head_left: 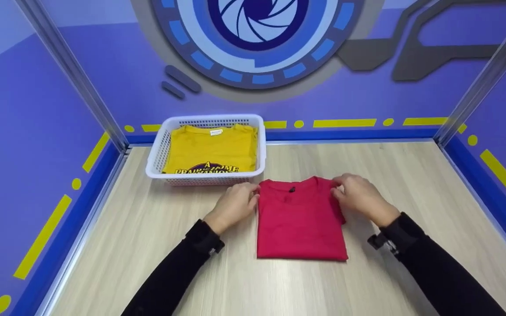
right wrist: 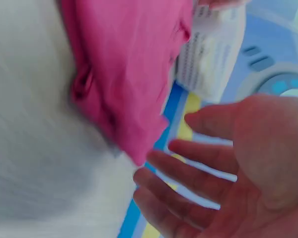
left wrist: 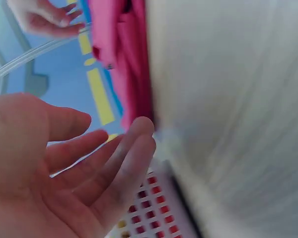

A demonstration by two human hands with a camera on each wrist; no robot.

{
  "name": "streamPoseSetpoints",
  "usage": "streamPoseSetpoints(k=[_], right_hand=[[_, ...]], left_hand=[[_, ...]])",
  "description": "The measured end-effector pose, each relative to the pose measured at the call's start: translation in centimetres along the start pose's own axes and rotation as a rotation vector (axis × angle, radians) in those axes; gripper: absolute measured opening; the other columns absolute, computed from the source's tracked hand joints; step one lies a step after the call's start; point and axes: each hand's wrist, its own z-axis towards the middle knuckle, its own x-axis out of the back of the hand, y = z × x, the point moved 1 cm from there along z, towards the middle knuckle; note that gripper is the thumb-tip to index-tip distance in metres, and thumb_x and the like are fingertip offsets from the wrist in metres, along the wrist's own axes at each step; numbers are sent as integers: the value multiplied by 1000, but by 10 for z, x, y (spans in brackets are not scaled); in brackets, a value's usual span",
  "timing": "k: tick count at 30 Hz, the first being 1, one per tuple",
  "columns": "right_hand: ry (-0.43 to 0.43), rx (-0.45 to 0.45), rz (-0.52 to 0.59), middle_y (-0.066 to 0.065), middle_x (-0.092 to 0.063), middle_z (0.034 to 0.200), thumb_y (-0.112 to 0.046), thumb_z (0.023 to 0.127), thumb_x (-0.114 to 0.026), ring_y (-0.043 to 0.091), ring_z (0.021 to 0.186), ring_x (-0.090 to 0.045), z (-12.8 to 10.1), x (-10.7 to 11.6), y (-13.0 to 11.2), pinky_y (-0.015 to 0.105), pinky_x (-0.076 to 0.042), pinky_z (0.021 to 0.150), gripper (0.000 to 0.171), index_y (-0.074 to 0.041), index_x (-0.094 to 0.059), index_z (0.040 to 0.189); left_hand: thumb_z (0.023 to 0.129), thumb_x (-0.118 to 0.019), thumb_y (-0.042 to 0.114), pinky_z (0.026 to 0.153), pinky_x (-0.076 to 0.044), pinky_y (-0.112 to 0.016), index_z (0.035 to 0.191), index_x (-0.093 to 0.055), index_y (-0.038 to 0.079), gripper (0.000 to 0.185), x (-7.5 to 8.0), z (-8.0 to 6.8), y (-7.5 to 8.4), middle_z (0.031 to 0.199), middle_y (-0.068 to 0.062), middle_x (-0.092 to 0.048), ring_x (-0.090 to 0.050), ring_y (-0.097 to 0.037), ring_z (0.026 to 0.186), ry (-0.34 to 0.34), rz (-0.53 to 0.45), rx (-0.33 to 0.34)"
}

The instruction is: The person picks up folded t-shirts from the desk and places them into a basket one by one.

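Note:
A folded red T-shirt (head_left: 299,219) lies flat on the wooden table, its collar toward the back wall and a bit of sleeve jutting out at its right edge. My left hand (head_left: 235,204) is at the shirt's upper left corner, fingers loosely bent and nothing in the palm. In the left wrist view its fingertips (left wrist: 141,126) come right up to the end of the red cloth. At the upper right corner is my right hand (head_left: 360,195), with fingers relaxed and spread. Its fingertips (right wrist: 141,176) are close to the shirt's corner in the right wrist view.
Behind the left hand stands a white plastic basket (head_left: 156,162) holding a folded yellow T-shirt (head_left: 218,147) with printed lettering. Blue-purple panels (head_left: 103,79) with metal corner posts (head_left: 77,74) enclose the wooden table (head_left: 411,184) at the back and sides.

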Motion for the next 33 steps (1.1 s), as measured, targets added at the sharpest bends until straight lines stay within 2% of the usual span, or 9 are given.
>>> streamPoseSetpoints(k=[3, 5, 9, 15, 19, 23, 26, 30, 33], right_hand=[[-36, -45, -37, 29, -72, 128, -16, 107, -66, 47, 120, -70, 14, -4, 7, 62, -58, 104, 41, 9, -69, 139], [-71, -56, -58, 30, -69, 131, -18, 107, -66, 49, 124, -69, 23, -9, 11, 63, -56, 108, 45, 10, -66, 143], [-115, -42, -66, 28, -68, 123, -17, 106, -68, 45, 113, -70, 34, -19, 13, 60, -58, 102, 40, 7, -69, 138], [-128, 4, -47, 25, -67, 117, -12, 104, -69, 40, 106, -69, 43, -25, 13, 56, -58, 97, 36, 6, -73, 134], [-131, 16, -37, 24, -66, 111, -11, 103, -68, 39, 101, -68, 46, -23, 13, 57, -57, 95, 32, 7, -73, 129], [-131, 13, -21, 23, -66, 109, -11, 103, -67, 36, 97, -66, 48, -20, 15, 56, -57, 93, 29, 7, -73, 125], [-140, 9, -17, 23, -66, 110, -12, 104, -67, 35, 97, -66, 48, -21, 16, 55, -57, 93, 30, 7, -73, 127], [-148, 20, -16, 22, -66, 109, -11, 104, -67, 34, 95, -65, 48, -22, 17, 54, -57, 91, 30, 7, -73, 127], [-149, 25, -14, 22, -67, 109, -11, 103, -68, 34, 96, -65, 48, -24, 17, 54, -57, 91, 31, 7, -73, 127]], left_hand=[[111, -64, 22, 113, -59, -54, 152, -65, 5, 45, -8, 7, 1, 146, -19, -72, -71, -39, 133, -29, 41, 30], [111, -64, 23, 111, -60, -55, 154, -63, 6, 46, -14, 13, 3, 147, -20, -70, -71, -42, 131, -34, 76, 41], [111, -65, 22, 105, -62, -55, 153, -64, 5, 45, -24, 24, 8, 143, -20, -72, -75, -44, 123, -35, 155, 63], [109, -65, 18, 99, -65, -51, 150, -64, 0, 44, -34, 32, 12, 139, -21, -74, -77, -43, 117, -44, 251, 37], [109, -62, 14, 99, -65, -52, 151, -62, -1, 44, -35, 36, 15, 140, -22, -72, -76, -45, 117, -63, 256, 20], [109, -59, 13, 103, -64, -54, 157, -55, -2, 51, -34, 43, 18, 151, -25, -64, -74, -46, 123, -118, 246, 38], [107, -61, 18, 100, -65, -52, 160, -51, 1, 57, -52, 55, 2, 157, -21, -60, -72, -41, 127, -103, 265, 6], [106, -64, 20, 104, -63, -51, 162, -51, 4, 59, -53, 58, 3, 157, -16, -59, -67, -35, 137, -130, 262, -2], [105, -66, 16, 108, -61, -54, 162, -50, 4, 60, -39, 53, 18, 159, -19, -59, -66, -38, 139, -171, 253, 34]])
